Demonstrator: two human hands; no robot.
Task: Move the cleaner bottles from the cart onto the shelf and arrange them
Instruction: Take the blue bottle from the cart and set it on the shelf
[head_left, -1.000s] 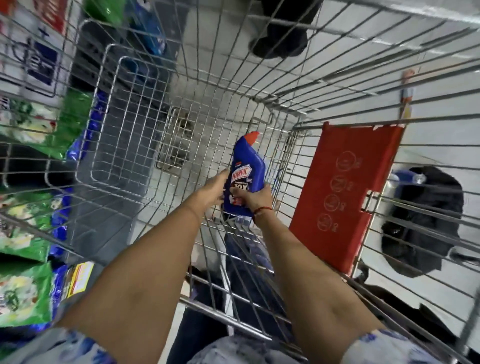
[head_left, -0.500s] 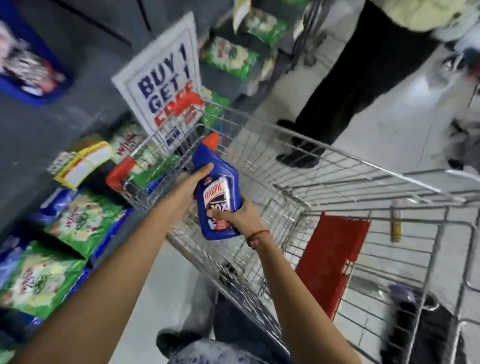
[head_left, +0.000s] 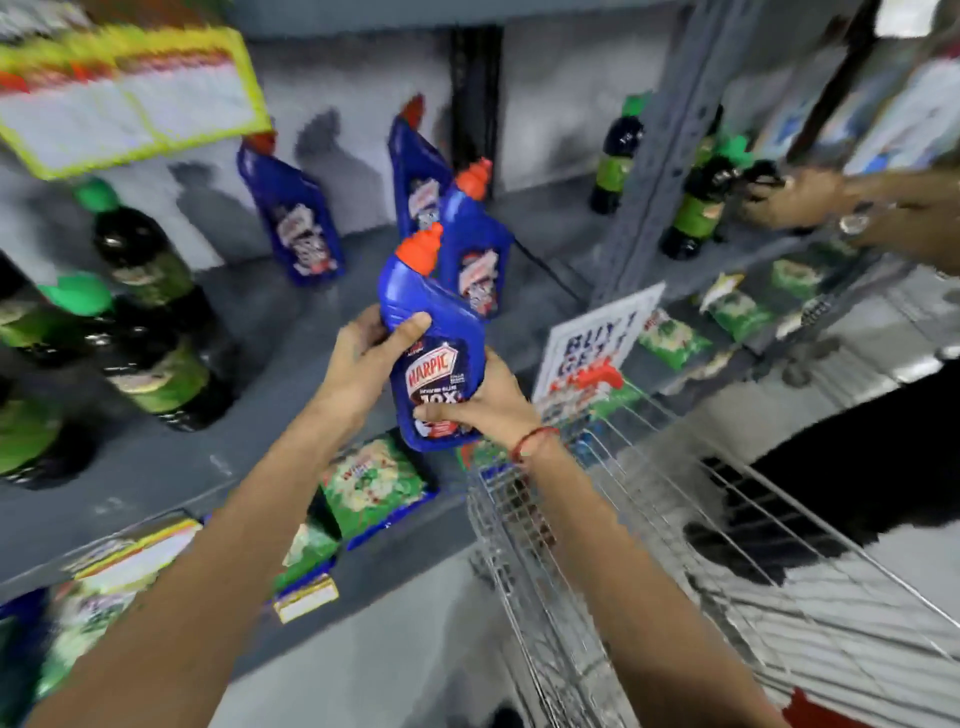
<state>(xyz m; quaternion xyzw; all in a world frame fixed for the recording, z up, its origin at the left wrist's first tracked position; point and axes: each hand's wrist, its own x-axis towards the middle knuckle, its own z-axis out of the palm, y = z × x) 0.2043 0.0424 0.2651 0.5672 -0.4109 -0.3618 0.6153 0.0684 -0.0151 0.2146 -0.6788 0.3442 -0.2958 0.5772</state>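
I hold a blue cleaner bottle (head_left: 434, 345) with an orange cap in both hands, upright above the front edge of the grey shelf (head_left: 156, 457). My left hand (head_left: 366, 356) wraps its left side near the neck, and my right hand (head_left: 480, 402) grips its lower right side. Three more blue cleaner bottles stand on the shelf behind it: one at the left (head_left: 293, 218), one at the back (head_left: 413, 176), one just behind the held bottle (head_left: 480, 249). The wire cart (head_left: 649, 545) is at the lower right.
Dark bottles with green caps (head_left: 140, 306) stand on the shelf's left side. Another person's hands (head_left: 810, 205) hold a dark bottle at the right, past a grey upright post (head_left: 654, 156). A "buy 1 get 1" sign (head_left: 592, 348) and green packets (head_left: 374, 480) sit on the lower shelf.
Both hands lifted the blue bottle out of the cart and up to the shelf. The view swung from the cart floor to the shelf.
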